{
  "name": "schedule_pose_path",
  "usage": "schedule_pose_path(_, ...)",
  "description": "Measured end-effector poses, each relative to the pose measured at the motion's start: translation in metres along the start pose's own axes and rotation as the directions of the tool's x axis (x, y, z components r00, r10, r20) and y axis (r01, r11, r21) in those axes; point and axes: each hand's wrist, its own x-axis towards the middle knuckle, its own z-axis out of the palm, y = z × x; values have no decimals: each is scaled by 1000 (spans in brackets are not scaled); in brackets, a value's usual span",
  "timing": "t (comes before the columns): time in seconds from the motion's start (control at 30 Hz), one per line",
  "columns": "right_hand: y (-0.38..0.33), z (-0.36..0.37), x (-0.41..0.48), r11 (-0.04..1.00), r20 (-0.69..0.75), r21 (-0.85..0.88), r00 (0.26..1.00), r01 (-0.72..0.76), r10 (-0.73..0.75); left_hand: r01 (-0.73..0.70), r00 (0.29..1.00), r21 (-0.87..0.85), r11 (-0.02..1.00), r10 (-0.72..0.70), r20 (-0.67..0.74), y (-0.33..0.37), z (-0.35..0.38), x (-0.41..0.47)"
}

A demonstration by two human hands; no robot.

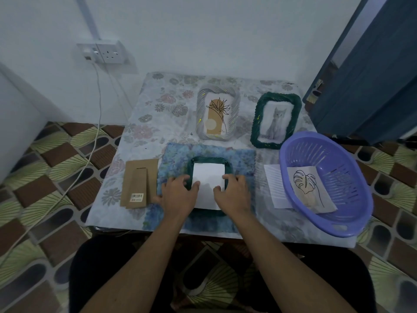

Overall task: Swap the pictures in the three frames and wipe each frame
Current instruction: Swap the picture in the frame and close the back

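Beneath us spreads a tiled floor (56, 166) of brown blocks and fan shapes. On the flower-print table (144, 123) a fuzzy blue cloth (176, 154) lies nearest, a woven green frame (209, 159) face down on it, a white sheet (208, 175) in its opening. Our left hand (180, 193) grips the frame's left rim, thumb on the sheet. Our right hand (234, 193) sets bent fingertips on the sheet's right edge; pinching or pressing, we cannot tell. At 9 o'clock lies a cardboard back (140, 181). At 3 o'clock a slotted purple basket (338, 177) holds a leaf drawing (304, 181). At 12 o'clock lies a twisted grey frame (202, 114), and at 1 o'clock a cat frame (257, 123).
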Motion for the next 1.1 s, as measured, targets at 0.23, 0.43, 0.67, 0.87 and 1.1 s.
schedule_pose_path(0.23,-52,16,-15,949,135,288,976,126,-170,-84,996,-162,983,76,-53,-18,-45,5)
schedule_pose_path(0.43,-89,44,-31,919,339,360,895,162,-291,108,991,-8,994,-108,-77,-71,-85,19)
schedule_pose_path(0.67,-114,75,-41,926,593,373,783,-57,-190,277,959,98,956,-268,-90,-98,-99,17)
schedule_pose_path(0.87,-117,82,-42,927,563,372,807,-56,-177,279,956,-43,959,-281,-83,-110,-97,27)
schedule_pose_path(1.1,-115,77,-42,865,537,492,817,-98,-213,232,931,-453,861,-332,-154,-91,-106,24)
